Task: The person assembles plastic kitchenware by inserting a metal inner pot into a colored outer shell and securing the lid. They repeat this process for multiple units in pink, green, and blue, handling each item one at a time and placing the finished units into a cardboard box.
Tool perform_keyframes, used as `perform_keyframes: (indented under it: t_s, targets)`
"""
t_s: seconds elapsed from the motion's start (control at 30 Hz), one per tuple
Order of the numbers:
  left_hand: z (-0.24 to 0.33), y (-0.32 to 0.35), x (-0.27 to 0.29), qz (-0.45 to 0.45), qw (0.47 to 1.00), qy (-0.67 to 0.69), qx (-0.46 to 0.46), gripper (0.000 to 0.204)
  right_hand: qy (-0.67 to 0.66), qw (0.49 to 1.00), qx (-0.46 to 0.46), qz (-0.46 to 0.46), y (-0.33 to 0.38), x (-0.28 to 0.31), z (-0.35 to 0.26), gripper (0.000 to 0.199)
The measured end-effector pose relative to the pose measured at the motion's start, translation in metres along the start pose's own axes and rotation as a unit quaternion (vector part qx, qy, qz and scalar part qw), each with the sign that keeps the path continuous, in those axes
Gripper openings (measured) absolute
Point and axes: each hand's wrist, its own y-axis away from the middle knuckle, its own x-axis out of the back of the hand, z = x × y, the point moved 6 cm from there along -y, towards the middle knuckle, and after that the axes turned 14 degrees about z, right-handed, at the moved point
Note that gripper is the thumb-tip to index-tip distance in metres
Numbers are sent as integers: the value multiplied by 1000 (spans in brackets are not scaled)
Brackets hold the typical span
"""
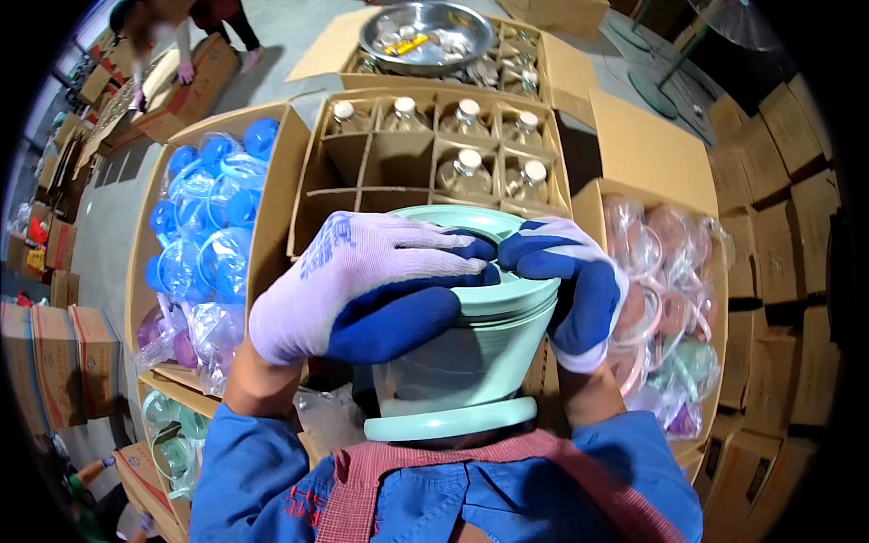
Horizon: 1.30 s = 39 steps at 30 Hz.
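Closest in, against the person's blue jacket and red checked apron (pixel 425 480), stands a pale green lidded container (pixel 466 362) with a clear body and a green base ring, held up at chest height between both gloved hands. The left hand (pixel 362 285), in a white glove with blue palm, lies across the lid's top and left rim, its grip closed over the edge with the thumb underneath. The right hand (pixel 566 281) wraps the lid's right rim, fingers (pixel 543 258) curled on top and closed on it; the fingertips of both hands nearly meet over the lid.

Just beyond, at left, an open cardboard box (pixel 281 181) holds blue lids in clear bags (pixel 208 226); below it another box holds green ones (pixel 172 434). At right, a box (pixel 652 172) holds pink and green bagged lids (pixel 670 271).

Behind the container, a divided carton (pixel 434 154) carries clear glass jars with white caps (pixel 466 167) in its far and right cells; the near-left cells are vacant. Farther still, a metal bowl (pixel 430 36) rests on another carton of jars. At the far left corner of the floor, another person (pixel 172 45) bends over boxes.
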Motion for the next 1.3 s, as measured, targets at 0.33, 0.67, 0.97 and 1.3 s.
perform_keyframes:
  t_s: [0.33,0.67,0.97,1.3]
  targets:
    - [5,3,-21,21,997,-68,31,39,-227,955,-146,123,31,-1,42,53]
    - [-13,37,-13,151,982,57,99,55,-529,785,-298,124,23,-31,88,58]
    - [18,24,3,90,985,-145,-24,39,-29,991,-127,-1,-4,1,5,91]
    - [2,47,26,87,992,-51,73,39,-61,987,-6,-148,-12,-23,-49,69]
